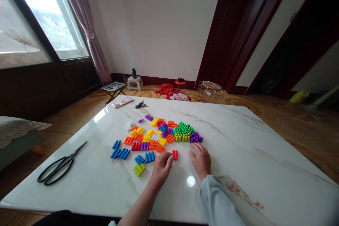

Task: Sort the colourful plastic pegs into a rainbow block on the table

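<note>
Small tube-shaped plastic pieces lie on the white marble-patterned table (227,127), many side by side in rows of one colour. My left hand (162,168) has its fingers curled, thumb and fingertips meeting at the left edge of a short row of red plastic pieces (175,155). Across from it, my right hand (201,160) rests with fingers apart, nothing in them, its fingertips just in front of a purple cluster (196,137). Beside that are green pieces (184,127) and olive ones (182,137). Blue rows (149,157) and a lime-green group (139,170) lie left of my left hand.
Black-handled scissors (63,164) lie at the table's left. A phone (122,102) and keys (141,105) sit near its far edge. Orange, yellow and white pieces spread over the middle. Beyond stand a folding stool (114,87) and a white stool (135,83).
</note>
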Demonstrator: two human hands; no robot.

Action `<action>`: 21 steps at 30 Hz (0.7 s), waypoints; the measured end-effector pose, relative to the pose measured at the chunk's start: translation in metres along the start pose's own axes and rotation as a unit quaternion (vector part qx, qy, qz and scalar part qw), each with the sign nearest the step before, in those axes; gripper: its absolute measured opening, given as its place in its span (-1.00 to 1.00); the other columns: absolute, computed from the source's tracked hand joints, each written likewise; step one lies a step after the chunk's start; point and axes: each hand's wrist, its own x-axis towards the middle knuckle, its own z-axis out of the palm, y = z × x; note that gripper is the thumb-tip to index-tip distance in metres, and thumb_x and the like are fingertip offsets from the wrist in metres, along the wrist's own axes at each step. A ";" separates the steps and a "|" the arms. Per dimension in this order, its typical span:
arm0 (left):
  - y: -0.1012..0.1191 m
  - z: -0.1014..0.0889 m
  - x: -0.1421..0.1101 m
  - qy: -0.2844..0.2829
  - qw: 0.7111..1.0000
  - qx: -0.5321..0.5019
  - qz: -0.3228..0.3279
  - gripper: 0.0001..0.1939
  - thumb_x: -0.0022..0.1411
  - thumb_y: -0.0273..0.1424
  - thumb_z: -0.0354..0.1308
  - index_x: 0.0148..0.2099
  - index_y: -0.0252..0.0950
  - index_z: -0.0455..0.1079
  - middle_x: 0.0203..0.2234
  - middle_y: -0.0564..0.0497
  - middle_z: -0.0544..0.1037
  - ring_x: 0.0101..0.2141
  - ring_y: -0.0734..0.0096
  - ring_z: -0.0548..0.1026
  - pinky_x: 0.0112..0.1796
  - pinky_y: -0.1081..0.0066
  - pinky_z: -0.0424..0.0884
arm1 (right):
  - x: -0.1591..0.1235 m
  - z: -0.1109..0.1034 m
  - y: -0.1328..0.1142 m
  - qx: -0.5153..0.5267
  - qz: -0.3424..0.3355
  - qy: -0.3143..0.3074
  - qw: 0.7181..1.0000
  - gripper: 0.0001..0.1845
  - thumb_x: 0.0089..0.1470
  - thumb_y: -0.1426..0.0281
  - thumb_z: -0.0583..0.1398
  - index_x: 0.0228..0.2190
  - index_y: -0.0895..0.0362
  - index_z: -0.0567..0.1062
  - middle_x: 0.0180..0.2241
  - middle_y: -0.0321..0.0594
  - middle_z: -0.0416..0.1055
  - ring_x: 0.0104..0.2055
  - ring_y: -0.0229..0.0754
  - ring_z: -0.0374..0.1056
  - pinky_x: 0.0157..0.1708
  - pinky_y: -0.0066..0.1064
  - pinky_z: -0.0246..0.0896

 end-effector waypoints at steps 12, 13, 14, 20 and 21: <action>-0.001 0.002 0.002 0.019 0.999 0.038 0.025 -0.75 0.27 -0.30 0.03 -0.34 -0.34 0.43 -0.51 0.02 0.45 -0.51 0.50 0.36 -0.45 0.52 0.25 | -0.027 -0.005 -0.022 -0.112 -0.082 -0.077 0.987 -0.59 0.19 0.35 0.02 0.05 0.10 0.40 0.14 -0.14 0.25 0.09 -0.03 0.15 -0.02 -0.22 0.13; -0.001 0.003 0.002 0.021 0.998 0.048 0.031 -0.77 0.26 -0.33 0.04 -0.35 -0.34 0.43 -0.52 0.03 0.45 -0.50 0.50 0.36 -0.45 0.52 0.24 | -0.032 -0.006 -0.025 -0.126 -0.097 -0.082 0.984 -0.57 0.20 0.37 0.00 0.07 0.11 0.38 0.16 -0.13 0.22 0.12 -0.02 0.12 0.00 -0.21 0.11; -0.001 0.003 0.001 0.022 0.997 0.058 0.038 -0.80 0.25 -0.37 0.04 -0.35 -0.34 0.43 -0.52 0.03 0.44 -0.50 0.51 0.35 -0.44 0.52 0.24 | -0.036 -0.007 -0.028 -0.138 -0.109 -0.083 0.981 -0.56 0.21 0.38 -0.02 0.09 0.11 0.36 0.18 -0.12 0.19 0.14 -0.01 0.10 0.02 -0.19 0.10; 0.008 0.000 -0.001 -0.039 0.994 0.081 0.069 -0.80 0.13 -0.56 0.05 -0.26 -0.33 0.48 -0.42 -0.01 0.48 -0.45 0.51 0.40 -0.42 0.54 0.31 | -0.041 -0.004 -0.030 -0.155 -0.119 -0.075 0.978 -0.55 0.21 0.39 -0.05 0.08 0.12 0.37 0.18 -0.11 0.19 0.16 -0.01 0.08 0.04 -0.18 0.08; 0.011 -0.005 0.003 -0.072 0.991 0.083 0.082 -0.79 0.13 -0.57 0.05 -0.23 -0.32 0.48 -0.40 -0.01 0.49 -0.44 0.51 0.42 -0.42 0.55 0.33 | -0.041 -0.003 -0.029 -0.152 -0.118 -0.074 0.979 -0.55 0.21 0.38 -0.05 0.09 0.12 0.36 0.18 -0.11 0.19 0.16 -0.01 0.08 0.04 -0.18 0.08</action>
